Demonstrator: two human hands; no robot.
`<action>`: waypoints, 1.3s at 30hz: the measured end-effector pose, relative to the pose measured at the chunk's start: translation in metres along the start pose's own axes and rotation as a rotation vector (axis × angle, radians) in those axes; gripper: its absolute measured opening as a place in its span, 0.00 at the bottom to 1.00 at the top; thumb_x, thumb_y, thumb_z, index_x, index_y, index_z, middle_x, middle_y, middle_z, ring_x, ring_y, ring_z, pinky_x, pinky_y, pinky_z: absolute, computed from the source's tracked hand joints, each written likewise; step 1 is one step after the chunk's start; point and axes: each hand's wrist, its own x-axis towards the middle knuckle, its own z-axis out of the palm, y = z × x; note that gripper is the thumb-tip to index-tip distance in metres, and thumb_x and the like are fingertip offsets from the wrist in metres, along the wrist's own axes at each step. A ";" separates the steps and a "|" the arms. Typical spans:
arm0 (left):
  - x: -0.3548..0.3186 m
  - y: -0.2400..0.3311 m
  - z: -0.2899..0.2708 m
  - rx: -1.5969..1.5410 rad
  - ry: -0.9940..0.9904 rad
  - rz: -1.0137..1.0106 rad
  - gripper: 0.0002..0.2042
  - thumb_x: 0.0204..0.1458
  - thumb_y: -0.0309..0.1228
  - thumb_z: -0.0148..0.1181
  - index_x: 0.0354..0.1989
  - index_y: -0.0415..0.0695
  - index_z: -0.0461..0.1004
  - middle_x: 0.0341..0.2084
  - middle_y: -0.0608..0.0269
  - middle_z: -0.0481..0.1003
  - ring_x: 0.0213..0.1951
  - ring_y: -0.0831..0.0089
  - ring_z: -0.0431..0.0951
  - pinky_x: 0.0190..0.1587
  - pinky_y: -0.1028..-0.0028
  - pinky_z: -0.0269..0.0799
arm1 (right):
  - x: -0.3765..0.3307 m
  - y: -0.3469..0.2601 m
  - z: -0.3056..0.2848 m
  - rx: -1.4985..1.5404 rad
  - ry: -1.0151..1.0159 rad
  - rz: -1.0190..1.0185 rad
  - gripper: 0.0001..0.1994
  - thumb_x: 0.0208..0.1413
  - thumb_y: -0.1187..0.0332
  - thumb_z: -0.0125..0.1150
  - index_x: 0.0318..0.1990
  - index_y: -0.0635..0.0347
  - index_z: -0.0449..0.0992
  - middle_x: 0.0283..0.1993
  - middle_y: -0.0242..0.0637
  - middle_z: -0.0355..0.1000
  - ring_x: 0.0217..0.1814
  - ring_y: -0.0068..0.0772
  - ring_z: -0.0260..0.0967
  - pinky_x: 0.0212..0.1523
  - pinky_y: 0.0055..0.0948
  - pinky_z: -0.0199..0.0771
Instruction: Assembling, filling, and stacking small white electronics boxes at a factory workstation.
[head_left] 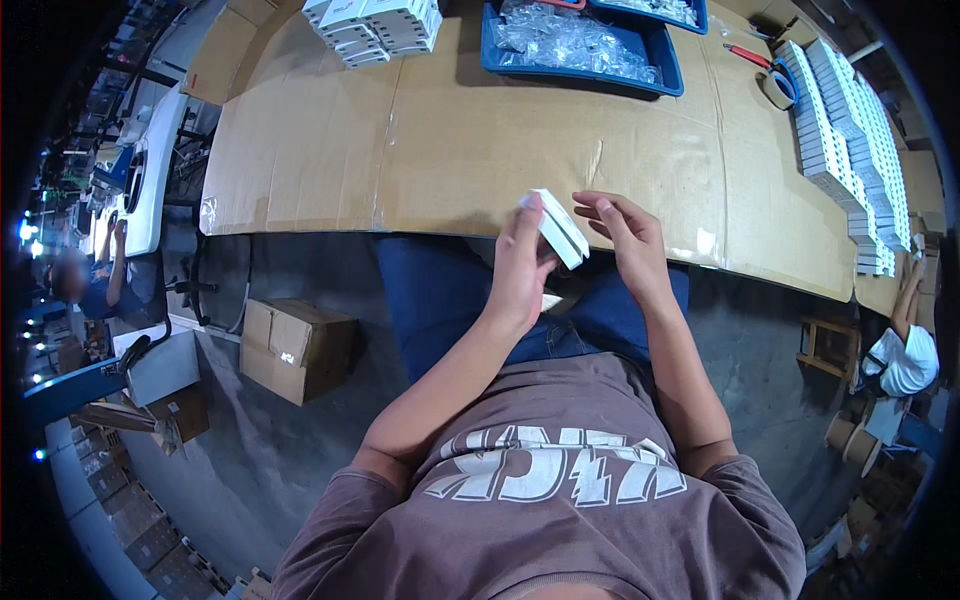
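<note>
A small white box [562, 232] is gripped in my left hand [519, 254], tilted over the near edge of the cardboard-covered table [480, 150]. A dark slit runs along the side of the box. Just to its right is my right hand [632, 238], its fingers curved but apart, with nothing seen in them. That hand looks close to the box without touching it.
A blue tray [673, 74] of clear plastic pieces stands at the back. White boxes [375, 28] are stacked to its left, more stacked boxes [845, 140] at right near a tape roll [778, 90]. A carton [290, 350] sits on the floor. Other people work at both sides.
</note>
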 end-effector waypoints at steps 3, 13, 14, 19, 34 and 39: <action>0.002 -0.004 -0.001 0.492 -0.086 0.308 0.32 0.65 0.44 0.61 0.69 0.37 0.58 0.56 0.55 0.70 0.59 0.67 0.72 0.64 0.61 0.69 | -0.010 -0.022 0.009 -0.004 0.018 0.148 0.22 0.74 0.56 0.50 0.60 0.67 0.76 0.58 0.45 0.77 0.62 0.36 0.74 0.60 0.33 0.73; 0.005 0.002 -0.008 1.015 -0.160 1.001 0.46 0.62 0.61 0.49 0.73 0.29 0.51 0.61 0.40 0.60 0.64 0.50 0.60 0.66 0.56 0.57 | -0.032 -0.045 0.055 0.292 -0.076 0.191 0.27 0.70 0.61 0.58 0.70 0.69 0.64 0.61 0.47 0.73 0.59 0.29 0.71 0.58 0.29 0.72; 0.007 0.004 -0.010 1.078 -0.130 1.045 0.47 0.63 0.65 0.43 0.72 0.30 0.53 0.61 0.39 0.60 0.62 0.48 0.62 0.63 0.55 0.60 | -0.033 -0.046 0.058 0.332 -0.083 0.231 0.28 0.70 0.60 0.58 0.70 0.69 0.63 0.61 0.48 0.73 0.59 0.30 0.71 0.58 0.29 0.73; 0.013 0.004 -0.015 1.139 -0.179 1.221 0.48 0.61 0.70 0.41 0.70 0.33 0.57 0.58 0.39 0.65 0.58 0.48 0.67 0.59 0.53 0.65 | -0.037 -0.046 0.069 0.314 -0.052 0.254 0.29 0.70 0.61 0.59 0.71 0.68 0.60 0.59 0.49 0.74 0.57 0.29 0.73 0.55 0.29 0.74; -0.001 -0.006 -0.017 0.969 -0.056 1.127 0.43 0.60 0.63 0.43 0.62 0.27 0.64 0.55 0.40 0.67 0.56 0.49 0.70 0.58 0.56 0.68 | -0.055 -0.031 0.061 -0.005 -0.145 0.038 0.24 0.75 0.60 0.46 0.70 0.68 0.65 0.43 0.41 0.77 0.47 0.23 0.69 0.53 0.27 0.72; -0.001 -0.008 -0.020 0.964 -0.082 1.207 0.45 0.60 0.65 0.42 0.62 0.25 0.63 0.57 0.38 0.67 0.58 0.48 0.69 0.60 0.55 0.68 | -0.059 -0.038 0.063 -0.042 -0.129 -0.066 0.23 0.75 0.61 0.43 0.68 0.69 0.66 0.37 0.42 0.76 0.41 0.24 0.69 0.46 0.30 0.73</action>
